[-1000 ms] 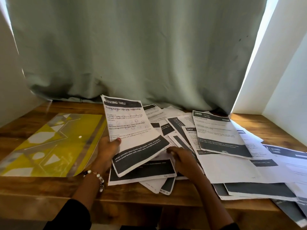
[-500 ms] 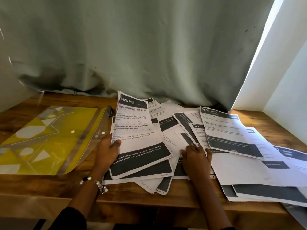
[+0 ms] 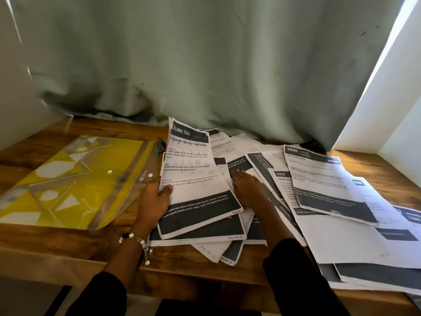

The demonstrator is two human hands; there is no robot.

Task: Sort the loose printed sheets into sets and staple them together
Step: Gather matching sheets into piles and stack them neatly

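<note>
Two hands work among loose printed sheets spread over a wooden worktop (image 3: 68, 245). Taking the sheet headed "3800" (image 3: 323, 185) as the landmark: it lies on top of the heap, slightly tilted, with a sheet numbered "2437" (image 3: 281, 179) tucked partly under its left edge and more white and dark-banded pages fanning out beneath and to its right.

Well to the left of it, the left hand (image 3: 155, 201) holds the skincare lotion sheet (image 3: 196, 179) — thumb curled over the sheet's left margin, fingers hidden behind, so its grip is clamped on the paper, which stands raised and tilted above a few more pages. Between that raised sheet and the landmark, the right hand (image 3: 247, 190) lies on the pile with fingers fairly straight, grip apart, pressing flat on the papers.

Farther left still, a yellow plastic folder (image 3: 75, 179) with white shapes lies flat on the worktop. Just past its far right corner a dark object with a blue tip (image 3: 160, 145) shows — too small to identify. A beaded bracelet (image 3: 136, 240) circles the left wrist. Behind everything hangs a pale green curtain (image 3: 205, 65).
</note>
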